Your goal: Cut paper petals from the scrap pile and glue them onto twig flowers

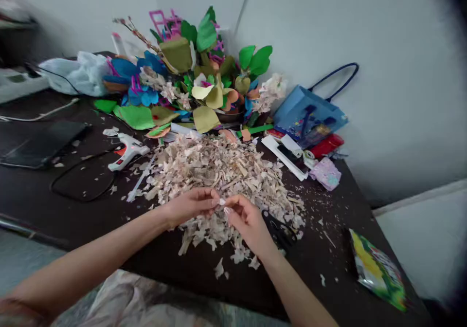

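Both my hands meet over the front of a wide pile of pale paper scraps [215,166] on a dark table. Between my fingertips is a tiny whitish paper scrap [222,202]. My left hand [195,203] pinches it from the left, fingers curled. From the other side, my right hand [246,220] pinches at the same scrap with thumb and forefinger. Black-handled scissors [280,232] lie just right of my right wrist, their blades hidden by the scraps and the hand.
A white glue gun [129,151] with a looped black cord lies left of the pile. Behind stand colourful paper flowers [207,93]. A blue bag [306,115] leans at the back right, and a green-yellow packet [377,268] lies front right. A dark flat device [40,142] is at left.
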A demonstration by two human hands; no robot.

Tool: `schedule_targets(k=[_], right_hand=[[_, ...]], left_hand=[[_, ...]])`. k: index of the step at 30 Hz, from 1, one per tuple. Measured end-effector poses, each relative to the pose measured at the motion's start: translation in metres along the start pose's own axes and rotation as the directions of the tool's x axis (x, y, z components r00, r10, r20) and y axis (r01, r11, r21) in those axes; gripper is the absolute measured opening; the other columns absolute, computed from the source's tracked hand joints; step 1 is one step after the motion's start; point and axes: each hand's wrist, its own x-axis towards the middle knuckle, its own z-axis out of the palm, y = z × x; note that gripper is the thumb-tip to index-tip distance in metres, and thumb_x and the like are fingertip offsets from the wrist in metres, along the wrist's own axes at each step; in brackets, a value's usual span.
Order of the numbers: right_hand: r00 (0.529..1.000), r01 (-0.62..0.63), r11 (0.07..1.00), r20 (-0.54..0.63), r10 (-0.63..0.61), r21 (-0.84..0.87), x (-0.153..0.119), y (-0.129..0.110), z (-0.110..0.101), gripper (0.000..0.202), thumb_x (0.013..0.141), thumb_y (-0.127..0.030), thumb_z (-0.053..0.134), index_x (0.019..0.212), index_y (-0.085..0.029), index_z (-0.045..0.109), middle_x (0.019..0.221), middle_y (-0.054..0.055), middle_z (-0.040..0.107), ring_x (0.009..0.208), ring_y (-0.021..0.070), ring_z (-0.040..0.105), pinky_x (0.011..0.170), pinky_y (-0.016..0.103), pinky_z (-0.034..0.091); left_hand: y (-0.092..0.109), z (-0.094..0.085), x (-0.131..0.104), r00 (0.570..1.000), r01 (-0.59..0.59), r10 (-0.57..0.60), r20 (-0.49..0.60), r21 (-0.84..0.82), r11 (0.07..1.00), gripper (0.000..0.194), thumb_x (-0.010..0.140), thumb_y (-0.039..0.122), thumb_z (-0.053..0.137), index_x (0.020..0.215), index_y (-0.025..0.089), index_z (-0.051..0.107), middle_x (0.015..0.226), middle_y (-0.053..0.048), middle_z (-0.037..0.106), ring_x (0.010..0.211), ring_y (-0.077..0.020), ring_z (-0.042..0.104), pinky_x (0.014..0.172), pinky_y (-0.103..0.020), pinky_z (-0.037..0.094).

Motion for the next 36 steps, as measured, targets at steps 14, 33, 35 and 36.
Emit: schedule_targets(k=[14, 33, 35, 36], right_hand=[[0.986, -0.138, 0.95, -0.056, 0.16, 0.281, 0.017, 0.012, 0.002, 0.016, 0.084, -0.032, 0.059, 0.076, -0.019, 0.055, 0.051, -0.006, 0.05, 0.043, 0.0072, 0.036, 0.041, 0.02, 0.025], [0.981, -0.194, 0.934, 0.073, 0.18, 0.301, 0.018, 0.011, -0.001, 0.014, 0.085, -0.03, 0.057, 0.077, -0.019, 0.055, 0.054, -0.006, 0.049, 0.044, 0.0068, 0.035, 0.043, 0.02, 0.025], [0.983, -0.184, 0.948, 0.062, 0.174, 0.261, 0.017, 0.011, -0.001, 0.013, 0.084, -0.03, 0.058, 0.078, -0.018, 0.055, 0.055, -0.005, 0.049, 0.045, 0.0073, 0.037, 0.043, 0.02, 0.026], [0.985, -0.174, 0.956, 0.054, 0.166, 0.236, 0.017, 0.011, -0.001, 0.014, 0.084, -0.03, 0.059, 0.078, -0.018, 0.055, 0.055, -0.005, 0.049, 0.046, 0.0075, 0.038, 0.044, 0.02, 0.026]], left_hand=[[-0.005, -0.001, 0.003, 1.0, 0.0, -0.001, -0.027, -0.013, 1.0, 0.025, 0.08, 0.036, 0.067, 0.081, 0.012, 0.059, 0.078, -0.001, 0.059, 0.065, -0.0088, 0.052, 0.062, -0.022, 0.042], [0.0, 0.002, 0.001, 0.997, -0.056, 0.067, -0.04, 0.233, 0.971, 0.029, 0.079, 0.04, 0.066, 0.084, 0.012, 0.058, 0.067, 0.001, 0.057, 0.06, -0.0097, 0.051, 0.06, -0.022, 0.04], [0.0, 0.002, 0.001, 0.994, -0.076, 0.094, -0.051, 0.283, 0.956, 0.032, 0.078, 0.042, 0.066, 0.083, 0.011, 0.057, 0.065, 0.001, 0.056, 0.059, -0.0099, 0.05, 0.058, -0.022, 0.039], [-0.001, 0.002, 0.002, 0.993, -0.083, 0.103, -0.051, 0.303, 0.949, 0.033, 0.078, 0.043, 0.065, 0.083, 0.011, 0.057, 0.064, 0.001, 0.056, 0.059, -0.01, 0.049, 0.058, -0.022, 0.039]])
